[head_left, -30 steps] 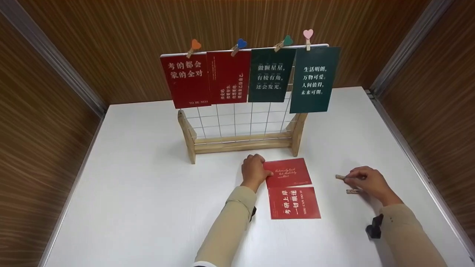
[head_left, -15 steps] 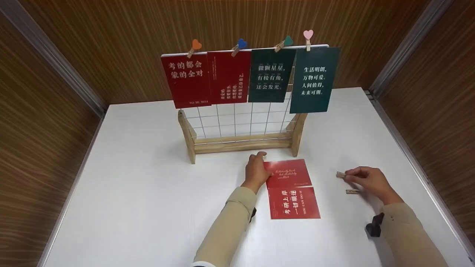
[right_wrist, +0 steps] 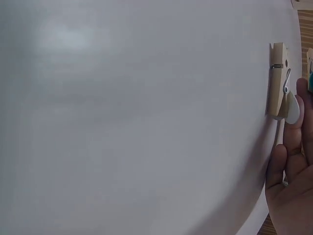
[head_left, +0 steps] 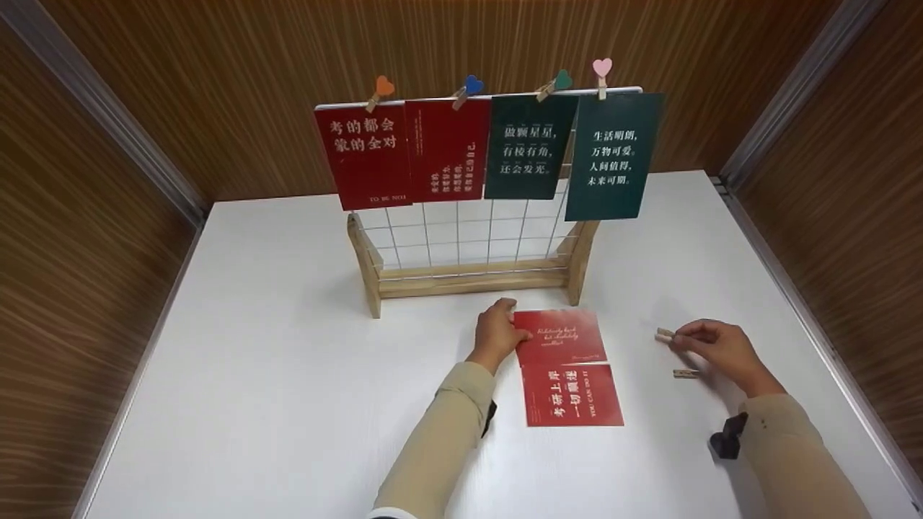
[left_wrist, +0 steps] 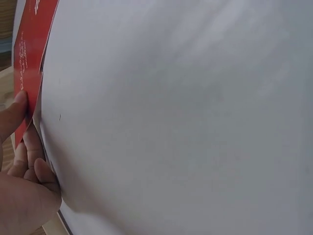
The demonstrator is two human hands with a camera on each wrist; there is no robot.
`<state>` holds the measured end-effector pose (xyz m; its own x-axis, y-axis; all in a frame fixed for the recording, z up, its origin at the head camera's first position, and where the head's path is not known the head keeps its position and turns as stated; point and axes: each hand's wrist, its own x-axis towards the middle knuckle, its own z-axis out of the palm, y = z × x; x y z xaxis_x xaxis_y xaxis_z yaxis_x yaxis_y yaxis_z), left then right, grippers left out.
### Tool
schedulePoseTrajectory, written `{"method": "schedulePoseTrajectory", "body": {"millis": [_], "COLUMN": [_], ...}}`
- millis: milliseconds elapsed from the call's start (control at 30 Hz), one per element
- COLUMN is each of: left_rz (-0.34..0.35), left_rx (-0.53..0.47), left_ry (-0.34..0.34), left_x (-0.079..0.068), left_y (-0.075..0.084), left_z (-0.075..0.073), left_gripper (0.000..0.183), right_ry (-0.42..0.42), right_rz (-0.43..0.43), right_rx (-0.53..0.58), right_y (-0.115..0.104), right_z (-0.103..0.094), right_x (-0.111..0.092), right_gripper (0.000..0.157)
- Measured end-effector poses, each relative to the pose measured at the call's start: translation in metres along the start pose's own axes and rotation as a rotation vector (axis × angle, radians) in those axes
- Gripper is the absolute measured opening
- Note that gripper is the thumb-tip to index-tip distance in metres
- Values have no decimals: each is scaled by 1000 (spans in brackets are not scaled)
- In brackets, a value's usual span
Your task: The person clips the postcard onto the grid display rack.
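Observation:
My left hand [head_left: 497,335] pinches the left edge of a red card [head_left: 562,346] with white script in the head view. In the left wrist view the thumb lies on the card's face and fingers reach behind it; that edge is raised off the table. Below it a second red card [head_left: 573,395] with white characters lies flat. To the right, my right hand [head_left: 717,353] pinches a small wooden clothespin [head_left: 664,335] just above the table. Another clothespin [right_wrist: 278,81], with a pale rounded piece on it, lies on the table beside the right fingers.
Behind the cards stands a wire grid rack [head_left: 472,283] on a wooden base. Two red cards [head_left: 368,169] and two green cards [head_left: 613,155] hang from its top, each under a heart clothespin such as the pink one [head_left: 602,70]. Wood-grain walls [head_left: 461,36] enclose the white table [head_left: 274,346].
The right hand's clothespin has risen slightly and turned. My left hand has shifted its fingers at the card's edge, and glare has spread across the card's upper part.

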<state>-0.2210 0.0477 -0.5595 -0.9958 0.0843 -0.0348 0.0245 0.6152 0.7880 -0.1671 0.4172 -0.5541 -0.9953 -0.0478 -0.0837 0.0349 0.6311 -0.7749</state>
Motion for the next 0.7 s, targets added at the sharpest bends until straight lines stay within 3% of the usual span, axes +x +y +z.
{"method": "schedulePoseTrajectory", "body": {"millis": [200,433,700], "left_rz": [-35,-67,-75], "left_rx": [-53,-95,-264], "left_ry": [-17,-17,-52], "left_x": [1,3,5], "left_y": [0,-1,-3], "left_z": [-3,-9,-15], "left_gripper": [46,38,35], "right_ry": [28,37,71], "right_rz": [-21,-16,-65], "right_rx": [70,242,404], "right_y": [-1,-4,-6], "right_z": [2,2,4], "right_x": [2,3,6], "right_gripper": [33,37,37]}}
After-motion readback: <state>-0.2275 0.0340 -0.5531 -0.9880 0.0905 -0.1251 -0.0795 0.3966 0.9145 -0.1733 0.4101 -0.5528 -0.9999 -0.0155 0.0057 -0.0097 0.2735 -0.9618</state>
